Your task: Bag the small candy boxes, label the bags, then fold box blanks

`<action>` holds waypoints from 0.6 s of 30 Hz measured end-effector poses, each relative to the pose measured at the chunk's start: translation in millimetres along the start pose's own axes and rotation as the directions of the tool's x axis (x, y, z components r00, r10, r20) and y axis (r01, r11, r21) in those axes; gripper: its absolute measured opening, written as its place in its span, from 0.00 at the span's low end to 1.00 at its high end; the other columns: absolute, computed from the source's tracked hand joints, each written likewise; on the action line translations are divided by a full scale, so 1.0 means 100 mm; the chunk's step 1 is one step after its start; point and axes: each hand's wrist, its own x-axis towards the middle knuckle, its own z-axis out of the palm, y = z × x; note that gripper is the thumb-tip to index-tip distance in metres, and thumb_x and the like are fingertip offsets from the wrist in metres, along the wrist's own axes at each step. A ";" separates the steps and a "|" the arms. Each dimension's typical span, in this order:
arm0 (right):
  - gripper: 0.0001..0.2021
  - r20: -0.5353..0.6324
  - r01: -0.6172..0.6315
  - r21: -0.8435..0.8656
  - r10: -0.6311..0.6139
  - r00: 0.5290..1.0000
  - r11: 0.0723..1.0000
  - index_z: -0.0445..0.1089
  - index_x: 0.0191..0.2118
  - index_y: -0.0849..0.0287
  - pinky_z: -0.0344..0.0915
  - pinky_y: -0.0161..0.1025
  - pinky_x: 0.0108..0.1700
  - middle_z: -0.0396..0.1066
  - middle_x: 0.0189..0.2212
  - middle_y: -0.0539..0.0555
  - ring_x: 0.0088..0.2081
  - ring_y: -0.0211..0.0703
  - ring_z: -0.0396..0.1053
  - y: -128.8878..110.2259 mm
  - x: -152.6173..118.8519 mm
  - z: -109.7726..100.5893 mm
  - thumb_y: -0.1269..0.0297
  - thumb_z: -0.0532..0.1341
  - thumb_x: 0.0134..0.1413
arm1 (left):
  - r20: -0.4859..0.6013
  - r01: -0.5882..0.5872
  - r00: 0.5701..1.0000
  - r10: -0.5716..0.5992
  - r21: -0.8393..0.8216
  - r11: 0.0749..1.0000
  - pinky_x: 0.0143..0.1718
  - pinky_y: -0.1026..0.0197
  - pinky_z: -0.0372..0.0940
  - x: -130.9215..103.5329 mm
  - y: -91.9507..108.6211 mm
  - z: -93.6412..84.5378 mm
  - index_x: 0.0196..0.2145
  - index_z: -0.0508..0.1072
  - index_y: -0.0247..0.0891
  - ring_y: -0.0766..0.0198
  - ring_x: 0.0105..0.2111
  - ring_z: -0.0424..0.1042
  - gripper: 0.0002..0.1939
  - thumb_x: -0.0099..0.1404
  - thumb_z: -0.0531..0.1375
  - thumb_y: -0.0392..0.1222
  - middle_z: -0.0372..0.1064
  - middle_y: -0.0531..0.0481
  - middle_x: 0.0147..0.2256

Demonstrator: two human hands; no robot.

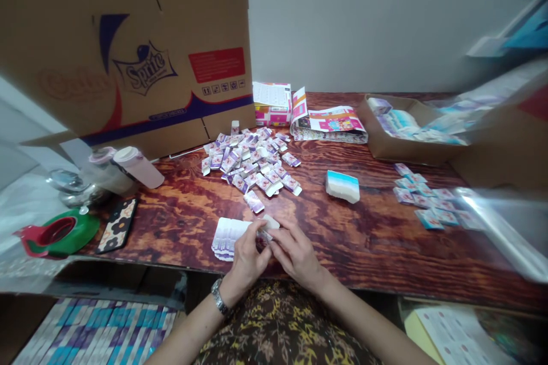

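At the table's front edge, my left hand (249,254) and my right hand (296,252) meet around a small white carton (269,222). Fingers of both hands are closed on it, and they hide its lower part. Just left of my left hand lies a fanned stack of flat purple-and-white cartons (226,236), partly covered by that hand. Beyond my hands is a heap of small folded purple-and-white cartons (252,159), some with end flaps standing out. One single carton (254,202) lies between the heap and my hands.
A stack of blue-and-white cartons (342,185) stands right of centre. Small packs (428,199) lie farther right, beside an open cardboard box (411,151). To the left are a large Sprite carton (171,51), bottles (139,166), a phone (117,225) and a tape dispenser (60,234).
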 end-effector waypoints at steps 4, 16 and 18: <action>0.12 0.006 -0.265 0.340 0.280 0.960 0.902 0.65 0.49 0.54 0.67 0.40 0.44 0.68 0.41 0.55 0.42 0.43 0.68 -0.06 0.13 0.00 0.65 0.52 0.60 | 0.060 -0.080 0.995 0.078 0.026 0.996 0.40 0.61 0.67 0.00 -0.07 -0.02 0.50 0.59 0.39 0.63 0.39 0.70 0.19 0.60 0.55 0.35 0.68 0.46 0.41; 0.09 0.060 -0.346 0.212 0.341 0.938 0.914 0.72 0.40 0.56 0.65 0.40 0.44 0.71 0.36 0.53 0.40 0.43 0.69 -0.08 0.32 -0.04 0.68 0.56 0.55 | 0.115 -0.027 0.993 0.000 0.237 0.971 0.47 0.52 0.64 0.02 -0.04 0.07 0.63 0.32 0.32 0.53 0.49 0.65 0.38 0.62 0.51 0.34 0.61 0.34 0.50; 0.11 0.021 -0.296 0.173 0.297 0.955 0.939 0.72 0.41 0.56 0.65 0.40 0.45 0.70 0.37 0.54 0.41 0.43 0.68 -0.11 0.29 -0.04 0.70 0.54 0.56 | 0.128 -0.035 0.992 -0.002 0.285 0.958 0.47 0.51 0.64 0.03 -0.03 0.10 0.63 0.30 0.31 0.52 0.50 0.63 0.39 0.62 0.50 0.34 0.59 0.32 0.51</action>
